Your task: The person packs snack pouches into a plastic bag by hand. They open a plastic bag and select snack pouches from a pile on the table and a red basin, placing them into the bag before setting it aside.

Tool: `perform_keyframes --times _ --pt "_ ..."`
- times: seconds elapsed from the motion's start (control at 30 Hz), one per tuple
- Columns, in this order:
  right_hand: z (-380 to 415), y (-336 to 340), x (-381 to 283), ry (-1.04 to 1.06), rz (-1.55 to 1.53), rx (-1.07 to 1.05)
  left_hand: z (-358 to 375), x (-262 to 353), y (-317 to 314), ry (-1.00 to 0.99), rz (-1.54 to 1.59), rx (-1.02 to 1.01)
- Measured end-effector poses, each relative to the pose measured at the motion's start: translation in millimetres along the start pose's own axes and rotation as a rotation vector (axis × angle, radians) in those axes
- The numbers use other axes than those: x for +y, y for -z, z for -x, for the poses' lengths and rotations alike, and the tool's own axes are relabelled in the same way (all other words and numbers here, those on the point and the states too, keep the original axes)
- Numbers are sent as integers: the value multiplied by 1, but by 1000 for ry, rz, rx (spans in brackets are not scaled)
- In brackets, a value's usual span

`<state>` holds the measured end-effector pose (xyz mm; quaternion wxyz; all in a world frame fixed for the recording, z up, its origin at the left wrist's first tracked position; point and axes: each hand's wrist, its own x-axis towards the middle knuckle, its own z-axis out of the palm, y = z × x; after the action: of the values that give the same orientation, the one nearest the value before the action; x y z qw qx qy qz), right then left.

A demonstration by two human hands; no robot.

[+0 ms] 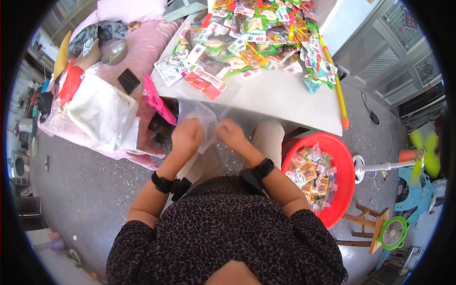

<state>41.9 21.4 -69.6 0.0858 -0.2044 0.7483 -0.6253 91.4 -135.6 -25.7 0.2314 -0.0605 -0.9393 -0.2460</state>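
A clear plastic bag hangs in front of me at the near edge of the white table. My left hand pinches its left side and my right hand pinches its right side, both fists closed on the film. Whether anything lies inside the bag cannot be told. A heap of colourful snack packets covers the far half of the table, and a red packet lies nearest the bag. Both wrists wear black bands.
A red basin holding bagged snack packets sits on the floor at my right. A pink-covered bed with white bags, a phone and clutter is at my left. A green fan on a stand, a small fan and a wooden stool stand at right.
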Motion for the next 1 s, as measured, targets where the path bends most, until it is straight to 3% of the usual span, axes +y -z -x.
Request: perform_keyframes --times 0.2,0.3,0.5,0.6,0.63,0.73,0.83,0.9,1.0 --pt "-15 27 -2 -9 -169 43 -64 -6 64 -230 -342 433" --pt "-26 52 6 -145 -204 45 -80 -8 54 -297 -349 421" --pt "-59 97 10 -73 -193 239 -88 -34 -36 29 -275 -130" --pt "-87 116 19 21 105 350 -85 -42 -70 98 -70 -85" --pt "-95 119 19 196 255 410 -86 -42 -74 108 -69 -104" --pt "-124 125 24 305 557 459 -88 -43 -77 122 -70 -149" --pt "-139 112 11 -241 -309 322 -90 -45 -76 111 -92 -175" --pt "-161 110 51 27 -154 177 -91 -45 -77 109 -125 -201" --pt "-174 99 59 82 -258 95 -90 -46 -78 87 -109 -174"
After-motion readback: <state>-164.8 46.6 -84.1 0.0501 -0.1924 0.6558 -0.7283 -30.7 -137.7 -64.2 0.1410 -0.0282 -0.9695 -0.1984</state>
